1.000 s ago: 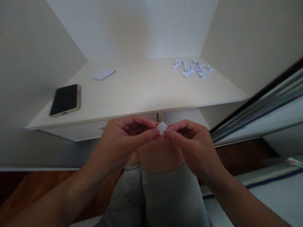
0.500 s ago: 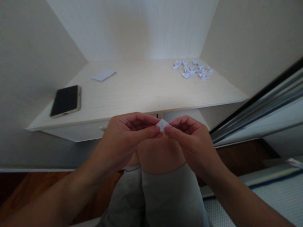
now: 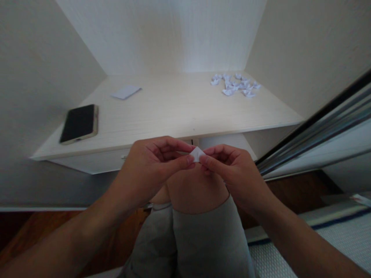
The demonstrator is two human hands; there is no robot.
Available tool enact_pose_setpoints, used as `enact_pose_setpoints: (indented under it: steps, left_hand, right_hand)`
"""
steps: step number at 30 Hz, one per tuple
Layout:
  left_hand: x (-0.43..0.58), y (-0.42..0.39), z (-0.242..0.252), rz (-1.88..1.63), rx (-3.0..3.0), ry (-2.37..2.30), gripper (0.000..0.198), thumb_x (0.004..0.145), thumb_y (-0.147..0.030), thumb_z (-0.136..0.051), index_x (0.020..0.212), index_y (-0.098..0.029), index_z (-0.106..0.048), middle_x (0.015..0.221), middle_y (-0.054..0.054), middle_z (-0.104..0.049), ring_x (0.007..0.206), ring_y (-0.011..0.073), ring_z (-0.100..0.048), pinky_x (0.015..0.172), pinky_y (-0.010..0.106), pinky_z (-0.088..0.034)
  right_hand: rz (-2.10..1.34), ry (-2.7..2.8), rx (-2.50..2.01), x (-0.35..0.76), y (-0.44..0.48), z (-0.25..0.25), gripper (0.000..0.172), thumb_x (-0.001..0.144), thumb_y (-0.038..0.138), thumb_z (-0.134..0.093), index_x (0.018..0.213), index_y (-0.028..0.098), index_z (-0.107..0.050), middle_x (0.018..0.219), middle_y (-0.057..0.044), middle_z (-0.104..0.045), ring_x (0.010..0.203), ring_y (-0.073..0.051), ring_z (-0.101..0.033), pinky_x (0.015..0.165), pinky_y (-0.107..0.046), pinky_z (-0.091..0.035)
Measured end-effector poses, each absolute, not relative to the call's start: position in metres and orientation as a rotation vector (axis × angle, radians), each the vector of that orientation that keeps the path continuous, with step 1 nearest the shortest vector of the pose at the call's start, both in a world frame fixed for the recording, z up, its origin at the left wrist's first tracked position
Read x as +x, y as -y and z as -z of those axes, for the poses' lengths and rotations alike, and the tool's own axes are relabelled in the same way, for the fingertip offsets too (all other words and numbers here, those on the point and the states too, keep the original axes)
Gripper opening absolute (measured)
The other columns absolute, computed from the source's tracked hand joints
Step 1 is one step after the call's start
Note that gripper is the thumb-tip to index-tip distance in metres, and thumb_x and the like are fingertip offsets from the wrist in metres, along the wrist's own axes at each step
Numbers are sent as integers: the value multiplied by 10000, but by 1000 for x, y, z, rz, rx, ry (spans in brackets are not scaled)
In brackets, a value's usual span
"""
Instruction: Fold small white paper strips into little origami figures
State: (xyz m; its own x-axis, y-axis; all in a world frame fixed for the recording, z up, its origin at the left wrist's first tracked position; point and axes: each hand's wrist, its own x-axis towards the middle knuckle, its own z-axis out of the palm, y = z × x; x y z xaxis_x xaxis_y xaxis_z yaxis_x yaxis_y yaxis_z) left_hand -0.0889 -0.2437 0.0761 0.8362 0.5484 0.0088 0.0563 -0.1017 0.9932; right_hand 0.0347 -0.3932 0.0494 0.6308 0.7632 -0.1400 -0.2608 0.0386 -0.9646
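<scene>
My left hand (image 3: 150, 170) and my right hand (image 3: 232, 170) meet above my knees, just in front of the desk's front edge. Both pinch one small folded white paper piece (image 3: 197, 153) between thumb and fingertips. Only its top corner shows between the fingers. On the far right of the desk lies a cluster of several small folded white paper pieces (image 3: 236, 85). A flat white paper slip (image 3: 126, 92) lies at the far left of the desk.
A dark phone (image 3: 79, 123) lies face up near the left front of the pale wooden desk (image 3: 174, 112). Walls close the desk in on three sides. A sliding door frame (image 3: 319, 131) runs along the right. A mat (image 3: 333, 239) lies at lower right.
Both hands have stayed together on the paper piece, with only small shifts of the fingers. The piece has turned slightly between the fingertips.
</scene>
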Motion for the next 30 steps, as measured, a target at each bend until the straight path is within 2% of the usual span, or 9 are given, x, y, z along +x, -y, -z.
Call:
enact_pose_setpoints:
  steps: [6, 9, 17, 20, 23, 26, 30]
  left_hand:
    - [-89, 244, -80, -440, 1819, -445, 112, 793, -252, -889, 900, -281, -869, 928, 15, -862, 852, 224, -815, 806, 297, -667]
    - [-89, 243, -78, -384, 1876, -398, 111, 825, -278, -864, 935, -291, -873, 944, 19, -863, 861, 222, -813, 814, 295, -661]
    - [-86, 242, -74, -254, 1773, -396, 104, 836, -284, -836, 934, -260, -863, 828, 24, -841, 669, 161, -749, 612, 207, -586]
    - [-86, 242, -72, -252, 1776, -460, 260, 817, -302, -847, 1071, -247, -832, 773, 16, -813, 573, 147, -697, 541, 207, -546]
    - [-87, 243, -70, -299, 1802, -483, 408, 800, -296, -851, 1199, -256, -775, 767, -1, -790, 604, 158, -707, 516, 197, -518]
    - [-88, 247, -69, -357, 1904, -473, 365, 827, -298, -819, 1185, -249, -767, 761, -8, -773, 633, 152, -706, 522, 183, -508]
    - [-91, 251, -70, -381, 2029, -489, 330, 847, -239, -769, 1177, -248, -749, 757, -33, -756, 637, 139, -697, 535, 182, -514]
  right_hand:
    - [-868, 443, -1273, 34, 392, -48, 277, 718, 380, -947, 838, 193, -780, 698, 6, -741, 653, -136, -653, 677, -280, -517]
    - [-934, 388, -1229, 34, 391, -48, 294, 699, 384, -956, 813, 187, -770, 700, 6, -731, 654, -127, -634, 652, -264, -492]
    - [-948, 373, -1259, 36, 393, -45, 274, 676, 338, -952, 816, 177, -780, 687, 18, -697, 594, -101, -548, 557, -240, -411]
    - [-883, 423, -1314, 35, 394, -42, 219, 724, 317, -915, 842, 185, -786, 703, 7, -719, 627, -120, -593, 586, -257, -444]
    - [-768, 510, -1372, 32, 394, -40, 185, 748, 277, -893, 872, 189, -786, 804, -30, -783, 737, -164, -686, 681, -293, -516]
    - [-673, 614, -1416, 29, 395, -38, 143, 811, 281, -840, 905, 190, -784, 872, -52, -806, 805, -193, -725, 747, -329, -554]
    - [-667, 697, -1442, 27, 397, -37, 148, 851, 284, -793, 960, 184, -783, 899, -58, -817, 806, -200, -741, 733, -327, -571]
